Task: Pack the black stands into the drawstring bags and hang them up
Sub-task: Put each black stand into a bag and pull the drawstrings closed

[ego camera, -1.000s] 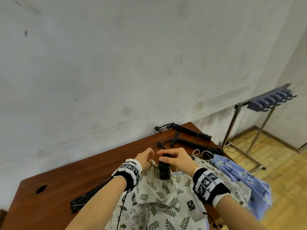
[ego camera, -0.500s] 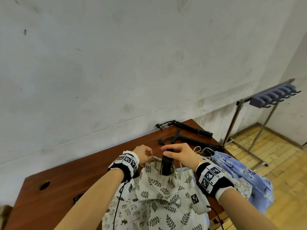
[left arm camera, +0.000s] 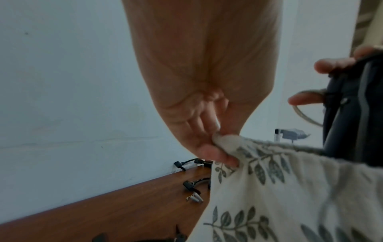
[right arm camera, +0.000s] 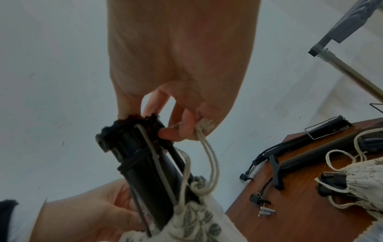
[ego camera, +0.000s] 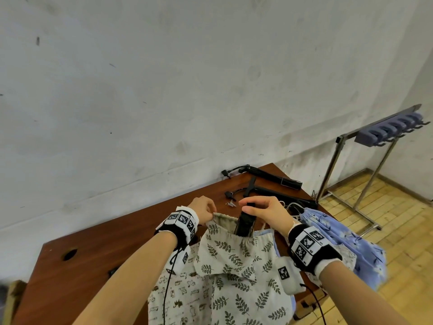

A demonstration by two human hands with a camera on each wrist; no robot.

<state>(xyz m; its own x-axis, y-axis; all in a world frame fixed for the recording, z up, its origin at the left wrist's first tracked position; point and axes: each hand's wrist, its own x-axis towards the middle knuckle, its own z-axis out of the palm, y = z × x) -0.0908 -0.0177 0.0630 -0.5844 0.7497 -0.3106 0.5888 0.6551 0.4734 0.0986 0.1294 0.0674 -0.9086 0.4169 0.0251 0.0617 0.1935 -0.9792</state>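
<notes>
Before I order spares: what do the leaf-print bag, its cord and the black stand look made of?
Leaf-print bag: matte woven cloth, probably cotton or linen; it folds softly.
Cord: off-white twisted rope, likely cotton; its knotted end is frayed.
Black stand: smooth dark tube, plastic or coated metal, I can't tell which; a thin bare metal wire runs along it.

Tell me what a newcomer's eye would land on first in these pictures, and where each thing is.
At the near edge of the wooden table, the right hand pushes a black stand down into a leaf-print drawstring bag while also pinching its cord; the left hand pinches the bag's rim. Two more black stands lie at the table's far corner, and a metal rack with blue hooks stands on the floor to the right.
</notes>
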